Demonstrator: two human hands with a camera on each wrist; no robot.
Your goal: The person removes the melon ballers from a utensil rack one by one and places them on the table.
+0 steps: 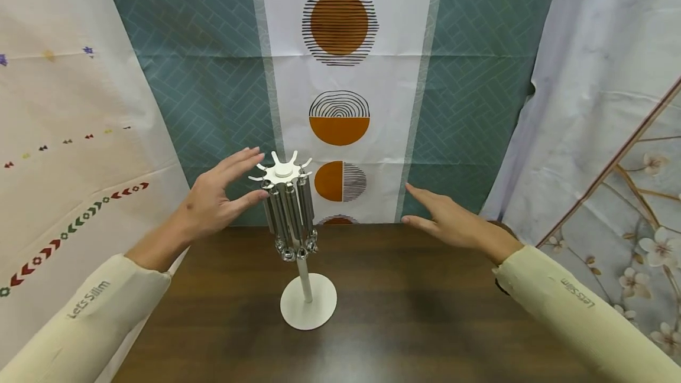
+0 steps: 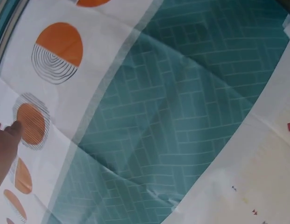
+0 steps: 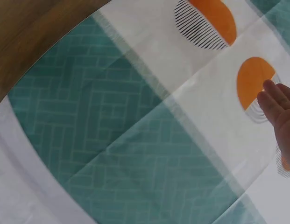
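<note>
A white stand (image 1: pixel 303 276) with a round base (image 1: pixel 308 315) rises from the brown table. Its top is a white disc with radiating hooks (image 1: pixel 284 171). Several shiny metal utensils (image 1: pixel 291 211) hang from them, long handles up and small rounded ends down. Beside the top, on its left, my left hand (image 1: pixel 215 194) is held with fingers extended and thumb apart; the thumb tip overlaps the handles in the head view. My right hand (image 1: pixel 447 217) hovers over the table well to the right, fingers straight, holding nothing. Each wrist view catches only part of its hand (image 2: pixel 2 149) (image 3: pixel 282 116).
The brown wooden table (image 1: pixel 404 318) runs beneath both hands. Behind it hangs a green and white cloth (image 1: pixel 346 81) with orange circles. A pale patterned cloth (image 1: pixel 69 111) hangs at the left, and a floral curtain (image 1: pixel 601 135) at the right.
</note>
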